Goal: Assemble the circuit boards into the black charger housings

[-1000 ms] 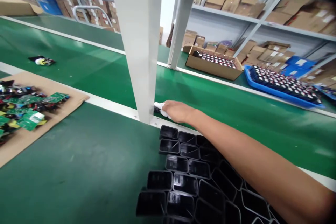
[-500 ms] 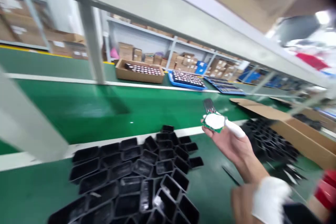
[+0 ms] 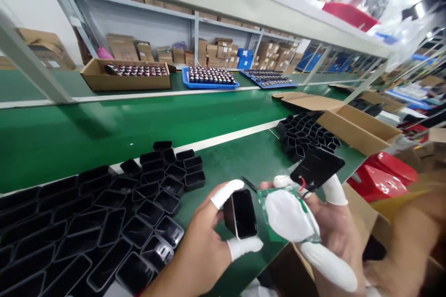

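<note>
So the left hand has its grip around a black case, long axis roughly up-down in view, opening facing the camera. Just right of it, the right hand grips a green circuit board with a white pad, both above the tabletop.

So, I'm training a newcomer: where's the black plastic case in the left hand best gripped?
Likely the short ends of the black plastic case, from the left: the left hand spans its longer dimension there, leaving the rimmed face uncovered.
</note>
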Tool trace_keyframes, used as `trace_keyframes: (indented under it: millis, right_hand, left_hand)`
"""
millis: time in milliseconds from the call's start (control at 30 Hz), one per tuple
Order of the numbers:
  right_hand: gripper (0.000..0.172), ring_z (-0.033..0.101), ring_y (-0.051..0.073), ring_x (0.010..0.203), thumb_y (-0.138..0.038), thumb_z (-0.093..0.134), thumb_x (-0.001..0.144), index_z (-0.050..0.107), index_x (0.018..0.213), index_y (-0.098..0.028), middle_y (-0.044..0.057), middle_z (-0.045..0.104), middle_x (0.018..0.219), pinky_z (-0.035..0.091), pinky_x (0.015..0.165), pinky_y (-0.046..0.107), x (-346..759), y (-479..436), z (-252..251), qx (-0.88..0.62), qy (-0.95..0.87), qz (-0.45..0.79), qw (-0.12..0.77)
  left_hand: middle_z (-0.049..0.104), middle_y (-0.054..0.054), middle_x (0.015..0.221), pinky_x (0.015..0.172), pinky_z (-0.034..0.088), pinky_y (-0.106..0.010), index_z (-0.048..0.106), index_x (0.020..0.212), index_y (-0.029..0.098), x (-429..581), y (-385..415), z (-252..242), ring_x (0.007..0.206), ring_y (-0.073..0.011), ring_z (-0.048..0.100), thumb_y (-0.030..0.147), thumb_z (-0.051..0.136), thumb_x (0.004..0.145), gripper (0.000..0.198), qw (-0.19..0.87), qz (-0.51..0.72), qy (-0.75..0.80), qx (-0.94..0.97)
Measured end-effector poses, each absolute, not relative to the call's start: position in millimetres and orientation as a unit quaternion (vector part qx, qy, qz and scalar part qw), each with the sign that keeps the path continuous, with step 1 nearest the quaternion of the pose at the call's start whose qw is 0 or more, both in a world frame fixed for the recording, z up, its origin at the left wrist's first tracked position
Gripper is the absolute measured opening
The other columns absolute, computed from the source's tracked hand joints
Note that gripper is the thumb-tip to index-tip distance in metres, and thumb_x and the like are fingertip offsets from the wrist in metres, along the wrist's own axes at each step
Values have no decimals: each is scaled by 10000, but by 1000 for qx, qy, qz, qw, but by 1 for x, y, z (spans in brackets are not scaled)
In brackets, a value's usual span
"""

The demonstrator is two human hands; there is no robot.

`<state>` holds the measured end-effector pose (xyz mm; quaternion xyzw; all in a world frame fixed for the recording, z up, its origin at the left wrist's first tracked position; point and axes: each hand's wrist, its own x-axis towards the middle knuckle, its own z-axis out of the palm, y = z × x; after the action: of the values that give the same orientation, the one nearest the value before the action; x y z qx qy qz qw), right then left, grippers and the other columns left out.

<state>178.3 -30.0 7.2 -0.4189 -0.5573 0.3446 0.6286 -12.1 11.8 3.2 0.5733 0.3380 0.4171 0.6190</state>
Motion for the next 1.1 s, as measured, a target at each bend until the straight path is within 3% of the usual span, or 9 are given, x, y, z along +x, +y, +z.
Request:
trace_keyframes:
  millis: [100,267,500,667,800,1000,1100]
  right_hand:
    - [917,637,363,1238,-455,686,875,77,1560,-490,104,643,1364,560,959,624,171,-34,2,-388,-579,362,619]
    - [782,636,332,1244,-282,685,917,243,1531,-482,60,674,1345,535,1004,625,160,-28,5,-352,-568,403,626]
    - [782,666,317,1209,-233,690,916,266,1525,-481,43,656,1378,586,966,587,155,-21,3,-339,-563,420,627]
    - [820,533,298,1361,-198,706,904,260,1535,-472,35,625,1421,421,1132,599,155,-21,-3,-354,-574,422,606]
    - [852,530,304,1365,-184,718,891,245,1546,-454,37,647,1392,360,1151,643,156,-22,-9,-362,-585,414,596]
    - [896,577,299,1323,-129,729,870,246,1536,-486,3,642,1397,380,1140,636,155,-23,-13,-348,-581,417,606]
    - [870,583,285,1318,-121,714,880,261,1539,-464,3,627,1416,463,1112,565,154,-23,-13,-335,-578,423,612]
  left_hand:
    - [692,-66,1314,966,603,-352,590,1295,290,-8,16,3,1164,-283,693,185,880,684,684,644,416,337,547]
    - [696,-84,1302,952,608,-322,625,1241,237,-13,22,3,1154,-277,696,236,899,672,631,604,418,359,575]
    - [706,-19,1261,985,581,-332,633,1258,316,-18,30,-2,1101,-238,710,216,873,706,611,545,420,362,630]
    - [692,38,1287,933,587,-287,597,1277,401,-18,30,0,1113,-213,706,249,843,759,593,538,396,364,649]
    - [699,31,1268,945,576,-280,603,1278,386,-20,31,1,1100,-207,709,218,833,765,587,532,405,358,652]
    - [699,43,1256,952,560,-252,621,1249,385,-19,32,4,1108,-187,697,176,831,751,580,524,410,350,659]
    - [695,71,1249,933,558,-219,617,1239,416,-18,32,2,1109,-164,692,154,834,738,606,523,417,346,658]
